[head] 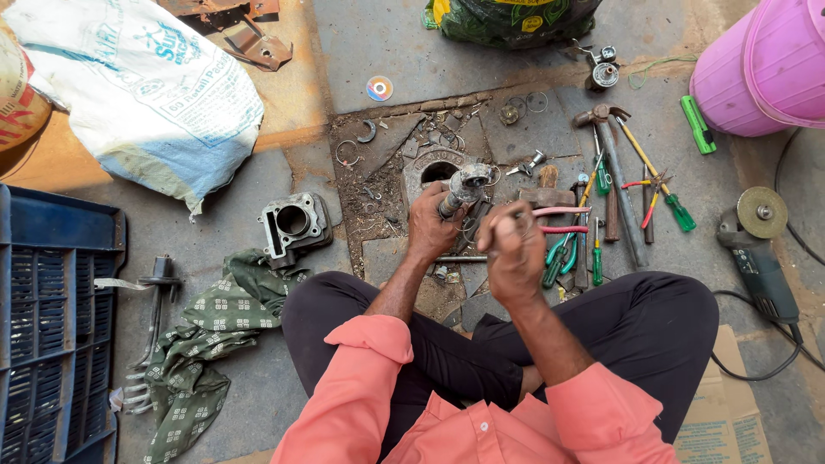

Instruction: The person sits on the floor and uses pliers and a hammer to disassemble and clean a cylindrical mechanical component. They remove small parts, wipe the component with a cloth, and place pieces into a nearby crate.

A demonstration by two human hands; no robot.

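Hands up front: our left hand (427,225) wraps a heavy, greasy-looking metal shaft (460,191) over the floor, right hand (513,249) squeezing red-handled pliers (557,220). We'd grip its stem, not the head.

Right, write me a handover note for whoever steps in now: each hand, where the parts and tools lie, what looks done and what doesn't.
Left hand: closed around a metal shaft part, holding it up over the ground.
Right hand: grip closed on red-handled pliers, close beside that part; whether the tips touch it is hidden.
Around: engine cylinder block on the ground to the left, by a green patterned cloth. Hammer, screwdrivers and pliers lie to the right; angle grinder far right.
Done: the cylinder block lies apart, loose rings scattered about.
Left: the shaft part is in hand, not set down.
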